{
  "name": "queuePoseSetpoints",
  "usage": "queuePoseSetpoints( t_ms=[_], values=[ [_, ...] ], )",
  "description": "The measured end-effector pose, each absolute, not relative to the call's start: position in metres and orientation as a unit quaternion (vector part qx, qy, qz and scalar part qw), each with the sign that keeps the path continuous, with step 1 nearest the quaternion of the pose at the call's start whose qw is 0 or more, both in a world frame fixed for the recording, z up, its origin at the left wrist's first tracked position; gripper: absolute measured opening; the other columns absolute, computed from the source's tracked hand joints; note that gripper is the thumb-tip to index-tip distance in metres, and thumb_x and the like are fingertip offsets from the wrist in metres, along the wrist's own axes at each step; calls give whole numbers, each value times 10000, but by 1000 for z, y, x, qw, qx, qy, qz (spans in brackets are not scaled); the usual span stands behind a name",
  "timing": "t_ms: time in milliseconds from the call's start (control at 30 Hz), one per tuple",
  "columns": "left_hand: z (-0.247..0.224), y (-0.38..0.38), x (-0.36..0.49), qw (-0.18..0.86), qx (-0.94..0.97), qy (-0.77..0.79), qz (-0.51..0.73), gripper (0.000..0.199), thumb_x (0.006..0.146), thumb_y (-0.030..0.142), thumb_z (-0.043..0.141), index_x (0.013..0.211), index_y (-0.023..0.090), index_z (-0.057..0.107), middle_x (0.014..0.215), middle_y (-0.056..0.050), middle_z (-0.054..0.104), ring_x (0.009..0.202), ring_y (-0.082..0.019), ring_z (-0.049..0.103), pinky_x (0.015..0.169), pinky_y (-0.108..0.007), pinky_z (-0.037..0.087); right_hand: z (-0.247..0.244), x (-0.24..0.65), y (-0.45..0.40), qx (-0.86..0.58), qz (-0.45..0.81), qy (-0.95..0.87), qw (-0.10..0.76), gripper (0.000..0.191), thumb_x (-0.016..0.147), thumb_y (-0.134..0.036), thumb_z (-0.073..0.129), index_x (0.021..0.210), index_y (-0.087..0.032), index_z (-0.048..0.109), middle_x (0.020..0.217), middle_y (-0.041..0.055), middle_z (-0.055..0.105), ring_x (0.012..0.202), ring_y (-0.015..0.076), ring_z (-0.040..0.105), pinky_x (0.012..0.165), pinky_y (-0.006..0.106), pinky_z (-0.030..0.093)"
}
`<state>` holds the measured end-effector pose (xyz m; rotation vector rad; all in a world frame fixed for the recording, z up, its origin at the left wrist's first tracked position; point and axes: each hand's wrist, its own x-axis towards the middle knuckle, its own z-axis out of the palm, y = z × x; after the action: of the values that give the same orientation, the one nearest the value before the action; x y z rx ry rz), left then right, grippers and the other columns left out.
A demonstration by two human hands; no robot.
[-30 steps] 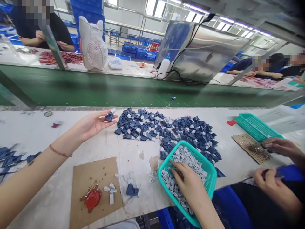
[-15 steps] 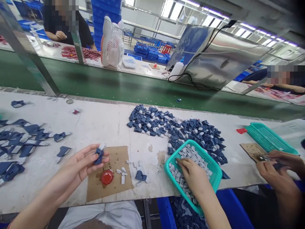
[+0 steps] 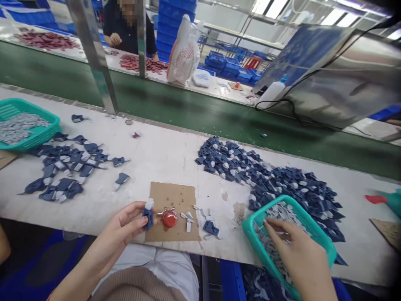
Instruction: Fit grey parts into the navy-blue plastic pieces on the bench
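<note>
My left hand (image 3: 128,225) pinches a navy blue part (image 3: 148,215) with a light grey tip, just left of a red round cap (image 3: 169,218) on a brown cardboard piece (image 3: 156,192). My right hand (image 3: 294,246) is inside a green basket (image 3: 327,246) of small light grey pieces (image 3: 286,211). Its thumb and forefinger are closed near the pieces; what lies between them is too small to name. On the cardboard lie a few grey pieces (image 3: 188,225) and tiny metal bits. Just right of it sits another navy part (image 3: 211,228).
A heap of navy parts (image 3: 232,161) lies behind the basket, and more parts (image 3: 75,161) spread at the left beside another green basket (image 3: 46,133). Beyond the green conveyor belt (image 3: 156,94), a person (image 3: 128,31) sits by dark red pieces.
The view has swung left, showing the left green basket. My left hand has turned the navy part more upright. My right hand has stayed in the basket, its fingers still closed.
</note>
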<state>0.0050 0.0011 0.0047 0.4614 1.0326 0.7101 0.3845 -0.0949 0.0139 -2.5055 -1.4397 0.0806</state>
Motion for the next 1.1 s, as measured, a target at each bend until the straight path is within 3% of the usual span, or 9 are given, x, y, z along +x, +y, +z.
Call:
queuePoseSetpoints(
  t_ms=[100, 233, 367, 733, 867, 967, 1100],
  values=[
    [3, -4, 3, 782, 214, 465, 355, 283, 728, 281, 808, 973, 215, 682, 997, -25, 739, 947, -194, 700, 881, -273, 520, 31, 338, -86, -817, -21, -539, 205, 348, 849, -552, 536, 884, -252, 708, 950, 43, 733, 738, 216, 701, 577, 312, 543],
    [-6, -7, 0, 776, 253, 448, 365, 259, 744, 307, 791, 963, 204, 700, 989, -37, 740, 969, -177, 674, 828, -228, 505, 40, 262, -63, -679, 81, -687, 246, 123, 918, -331, 573, 913, -257, 671, 915, 6, 716, 781, 154, 693, 720, 255, 555],
    [-16, -12, -1, 762, 276, 452, 371, 229, 756, 295, 778, 945, 199, 691, 981, -38, 743, 960, -165, 665, 832, -217, 506, 33, 218, -42, -618, 165, -741, 205, 102, 928, -183, 551, 930, -206, 651, 933, 49, 692, 875, 178, 678, 742, 280, 563],
    [-24, -17, 5, 756, 311, 420, 395, 184, 752, 234, 762, 897, 189, 659, 938, -36, 748, 889, -147, 689, 810, -219, 546, 28, 198, -24, -622, 199, -752, 91, 166, 927, -142, 529, 858, -177, 676, 906, 64, 666, 841, 221, 663, 740, 390, 582],
    [-21, -16, 7, 758, 330, 413, 383, 166, 784, 239, 729, 921, 188, 650, 941, -51, 746, 908, -168, 688, 829, -256, 546, 37, 201, -23, -643, 274, -694, 171, 142, 899, -152, 588, 864, -207, 715, 903, 45, 701, 848, 181, 679, 763, 314, 576],
    [-17, -15, 13, 756, 333, 418, 377, 186, 777, 245, 733, 927, 183, 642, 941, -62, 748, 884, -183, 695, 816, -279, 547, 49, 209, -22, -661, 387, -588, 259, 62, 837, -265, 692, 862, -252, 747, 903, 19, 734, 838, 147, 698, 755, 227, 578],
    [-9, -15, 26, 773, 322, 394, 379, 198, 774, 257, 741, 927, 180, 639, 887, -57, 751, 824, -174, 702, 774, -269, 547, 63, 212, -23, -649, 514, -468, 309, 135, 757, -369, 765, 818, -249, 767, 933, 30, 752, 872, 149, 714, 759, 174, 581]
  ],
)
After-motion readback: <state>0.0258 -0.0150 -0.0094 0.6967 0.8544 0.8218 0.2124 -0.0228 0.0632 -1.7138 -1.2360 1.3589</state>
